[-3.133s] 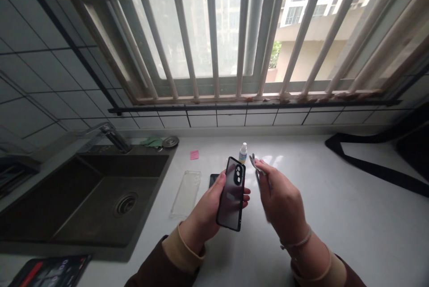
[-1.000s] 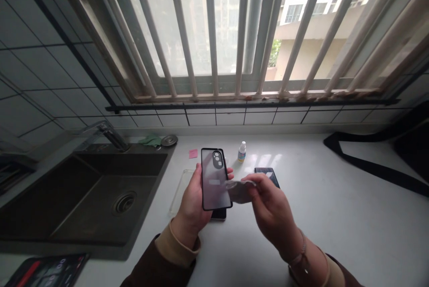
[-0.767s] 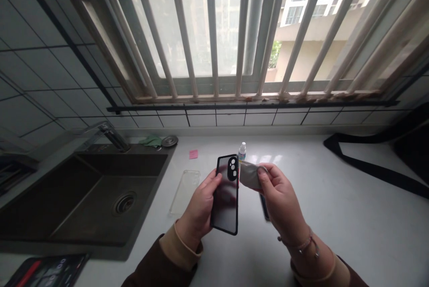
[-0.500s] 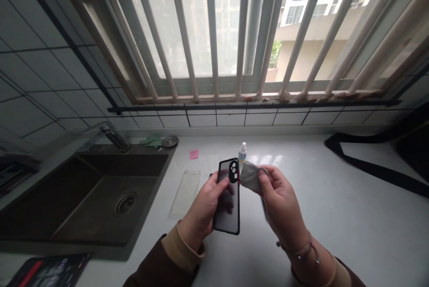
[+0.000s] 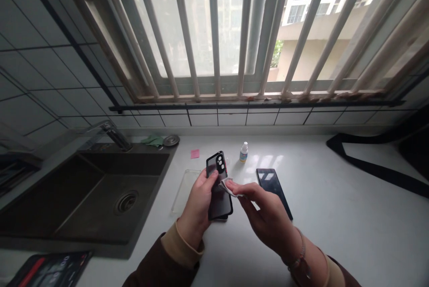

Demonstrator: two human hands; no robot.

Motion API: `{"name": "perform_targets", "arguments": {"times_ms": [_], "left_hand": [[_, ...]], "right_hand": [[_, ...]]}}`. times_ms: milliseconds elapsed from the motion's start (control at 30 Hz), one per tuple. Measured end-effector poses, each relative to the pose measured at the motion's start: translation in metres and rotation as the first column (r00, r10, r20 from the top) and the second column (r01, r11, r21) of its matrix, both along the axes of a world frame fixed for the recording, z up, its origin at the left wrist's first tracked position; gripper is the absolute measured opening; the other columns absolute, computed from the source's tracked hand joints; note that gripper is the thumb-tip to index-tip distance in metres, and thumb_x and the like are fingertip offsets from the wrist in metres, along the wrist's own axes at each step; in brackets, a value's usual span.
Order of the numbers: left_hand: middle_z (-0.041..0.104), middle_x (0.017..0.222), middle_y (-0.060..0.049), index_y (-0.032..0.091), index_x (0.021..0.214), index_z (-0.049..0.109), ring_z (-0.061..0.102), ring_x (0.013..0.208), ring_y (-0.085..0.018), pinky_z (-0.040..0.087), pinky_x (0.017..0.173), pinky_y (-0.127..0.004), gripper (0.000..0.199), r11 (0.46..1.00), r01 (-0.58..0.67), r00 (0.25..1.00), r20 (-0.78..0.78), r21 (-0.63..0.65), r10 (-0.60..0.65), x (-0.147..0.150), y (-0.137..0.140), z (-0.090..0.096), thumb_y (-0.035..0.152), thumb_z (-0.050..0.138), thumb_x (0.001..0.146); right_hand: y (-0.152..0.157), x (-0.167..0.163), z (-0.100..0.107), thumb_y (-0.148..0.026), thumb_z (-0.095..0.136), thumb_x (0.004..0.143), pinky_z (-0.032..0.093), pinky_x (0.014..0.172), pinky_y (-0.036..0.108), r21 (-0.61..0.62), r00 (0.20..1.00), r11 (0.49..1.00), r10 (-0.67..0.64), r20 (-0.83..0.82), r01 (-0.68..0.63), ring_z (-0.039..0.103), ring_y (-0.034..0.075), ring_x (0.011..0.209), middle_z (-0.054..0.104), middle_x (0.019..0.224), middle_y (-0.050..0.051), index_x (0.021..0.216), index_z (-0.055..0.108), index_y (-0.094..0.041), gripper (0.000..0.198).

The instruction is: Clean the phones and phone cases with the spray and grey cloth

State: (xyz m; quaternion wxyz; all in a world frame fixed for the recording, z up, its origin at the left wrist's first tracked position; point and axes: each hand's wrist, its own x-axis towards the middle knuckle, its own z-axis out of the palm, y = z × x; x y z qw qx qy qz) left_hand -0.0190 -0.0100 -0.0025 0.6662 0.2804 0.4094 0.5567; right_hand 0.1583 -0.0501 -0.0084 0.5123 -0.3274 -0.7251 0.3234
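Fingers, left: my left hand (image 5: 197, 202) has its fingers (image 5: 208, 179) wrapped round the dark phone case (image 5: 218, 185), gripping it by its long edges and holding it upright above the table (image 5: 335, 215).
Fingers, right: my right hand (image 5: 264, 215) pinches a small grey cloth (image 5: 228, 187) between thumb and fingertips, closed on it and pressed against the case's face.
Phone case: camera cut-out at the top, tilted slightly, in front of my chest.
Black phone: the black phone (image 5: 274, 191) lies flat on the table just right of my hands.
Clear case: a clear case (image 5: 183, 188) lies flat to the left, near the sink (image 5: 100, 197).
Bottle: a small dropper bottle (image 5: 244, 152) stands behind, beside a pink note (image 5: 195, 154).
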Motion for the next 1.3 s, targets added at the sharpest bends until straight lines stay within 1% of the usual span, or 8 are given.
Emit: {"name": "perform_targets", "arguments": {"times_ms": [233, 333, 467, 633, 800, 933, 1167, 1300], "left_hand": [[0.072, 0.086, 0.0, 0.018, 0.106, 0.069, 0.068, 0.069, -0.014, 0.057, 0.066, -0.025, 0.024, 0.977, -0.198, 0.975, 0.085, -0.082, 0.205, -0.008, 0.01, -0.005, 0.031, 0.081, 0.089], [0.069, 0.08, 0.001, 0.017, 0.102, 0.068, 0.065, 0.063, -0.011, 0.053, 0.061, -0.021, 0.019, 0.976, -0.188, 0.973, 0.113, -0.109, 0.2, -0.01, 0.011, -0.001, 0.026, 0.08, 0.089], [0.063, 0.073, 0.003, 0.018, 0.102, 0.068, 0.055, 0.053, -0.008, 0.045, 0.05, -0.017, 0.021, 0.995, 0.102, 0.974, 0.203, -0.023, -0.095, -0.013, 0.006, 0.009, 0.027, 0.082, 0.089], [0.066, 0.078, -0.004, 0.014, 0.101, 0.072, 0.056, 0.055, -0.01, 0.044, 0.052, -0.019, 0.035, 0.838, 0.545, 0.836, 0.06, 0.021, -0.545, -0.017, -0.008, 0.014, 0.04, 0.089, 0.083], [0.071, 0.086, -0.009, 0.016, 0.106, 0.077, 0.062, 0.063, -0.013, 0.047, 0.056, -0.022, 0.037, 0.684, 0.727, 0.677, -0.097, -0.065, -0.729, -0.015, -0.013, 0.008, 0.042, 0.088, 0.083], [0.071, 0.083, -0.008, 0.015, 0.105, 0.077, 0.062, 0.061, -0.012, 0.045, 0.056, -0.02, 0.039, 0.745, 0.664, 0.738, -0.107, -0.058, -0.666, -0.015, -0.006, 0.001, 0.044, 0.088, 0.083], [0.066, 0.074, -0.003, 0.012, 0.101, 0.075, 0.052, 0.05, -0.007, 0.033, 0.046, -0.018, 0.036, 0.845, 0.527, 0.834, -0.137, -0.092, -0.535, -0.017, 0.006, -0.007, 0.045, 0.083, 0.088], [0.067, 0.075, -0.001, 0.014, 0.094, 0.072, 0.059, 0.056, -0.009, 0.045, 0.052, -0.018, 0.024, 0.929, 0.338, 0.937, -0.035, -0.153, -0.347, -0.013, 0.005, -0.004, 0.032, 0.085, 0.086]], "right_hand": [[-0.003, 0.001, 0.005, -0.001, 0.056, 0.101, 0.057, 0.116, 0.046, 0.19, 0.988, 0.97, 0.142, 0.062, -0.152, 0.07, 0.024, 0.132, 0.076, 0.137, 0.006, 0.13, 0.064, -0.029, 0.042], [-0.004, 0.006, 0.005, -0.012, 0.057, 0.105, 0.059, 0.111, 0.046, 0.001, 0.974, 0.975, 0.222, -0.034, -0.222, 0.075, 0.025, 0.123, 0.08, 0.125, 0.007, 0.122, 0.068, -0.027, 0.025], [0.007, 0.014, -0.001, -0.043, 0.064, 0.106, 0.065, 0.071, 0.031, -0.389, 0.926, 0.899, 0.043, -0.376, -0.2, 0.077, 0.02, 0.081, 0.079, 0.096, 0.005, 0.107, 0.069, -0.024, 0.02], [0.029, 0.014, -0.005, -0.054, 0.081, 0.091, 0.064, 0.081, 0.034, -0.567, 0.735, 0.817, -0.446, -0.511, 0.101, 0.075, 0.02, 0.088, 0.076, 0.097, 0.004, 0.108, 0.068, -0.021, 0.039], [0.026, 0.01, -0.002, -0.054, 0.08, 0.091, 0.06, 0.069, 0.03, -0.598, 0.772, 0.801, -0.377, -0.512, -0.006, 0.071, 0.019, 0.076, 0.075, 0.09, 0.002, 0.108, 0.067, -0.022, 0.038], [0.021, 0.009, -0.007, -0.051, 0.074, 0.098, 0.056, 0.07, 0.027, -0.532, 0.813, 0.847, -0.297, -0.501, -0.019, 0.067, 0.017, 0.077, 0.073, 0.091, 0.001, 0.11, 0.067, -0.024, 0.03], [0.019, 0.011, -0.01, -0.048, 0.065, 0.105, 0.058, 0.081, 0.033, -0.353, 0.863, 0.906, -0.362, -0.354, 0.235, 0.07, 0.019, 0.085, 0.076, 0.098, 0.005, 0.115, 0.065, -0.024, 0.026], [0.011, 0.011, -0.008, -0.037, 0.06, 0.108, 0.059, 0.083, 0.034, -0.167, 0.887, 0.903, -0.423, -0.186, 0.396, 0.074, 0.022, 0.091, 0.078, 0.107, 0.007, 0.118, 0.067, -0.026, 0.017]]}}
